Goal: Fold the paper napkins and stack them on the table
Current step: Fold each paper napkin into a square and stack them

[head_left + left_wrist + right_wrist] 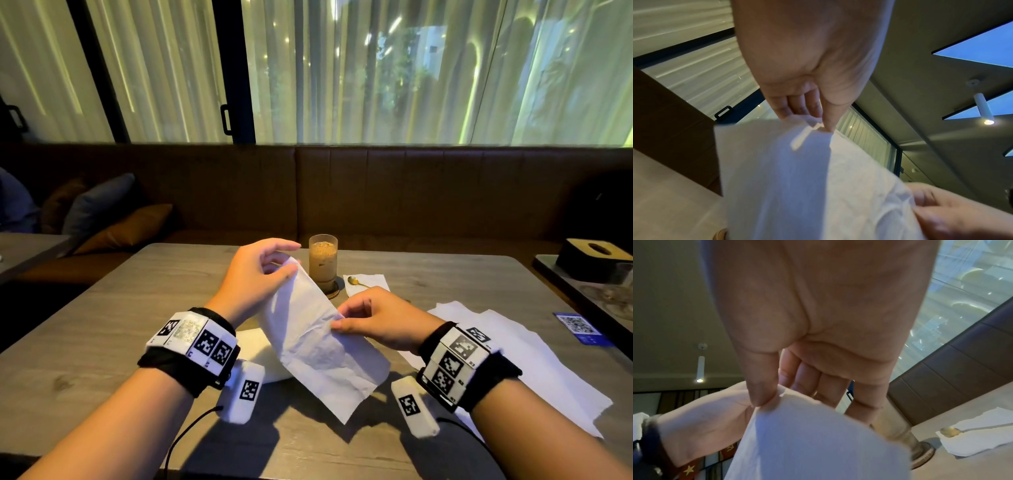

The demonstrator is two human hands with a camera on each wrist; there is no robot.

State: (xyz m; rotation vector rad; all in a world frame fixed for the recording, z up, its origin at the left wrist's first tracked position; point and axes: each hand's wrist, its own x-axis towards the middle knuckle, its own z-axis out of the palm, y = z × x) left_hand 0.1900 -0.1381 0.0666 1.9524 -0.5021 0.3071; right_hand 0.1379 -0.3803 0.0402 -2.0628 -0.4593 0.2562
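**Napkin held in the air above the wooden table**

You sit at a grey-brown wooden table with a brown padded bench behind it and pale curtains over dark-framed windows. Take the iced coffee glass as your mark: it stands on a coaster at the far middle of the table. Just right of the glass a small gold spoon lies on a paper napkin. Nearer you and to the right of the glass, loose unfolded napkins lie spread flat. In front of the glass, your left hand pinches the top corner of a white napkin and your right hand pinches its right edge lower down; the sheet hangs slanted, clear of the table. Under it, left of centre, lies something white, perhaps a stack of folded napkins; much of it is hidden.

The left wrist view shows your thumb and fingertips bunching the corner. The right wrist view shows thumb against forefinger on the paper, the other fingers extended. Only the wrist views show the ceiling and a white pendant lamp.
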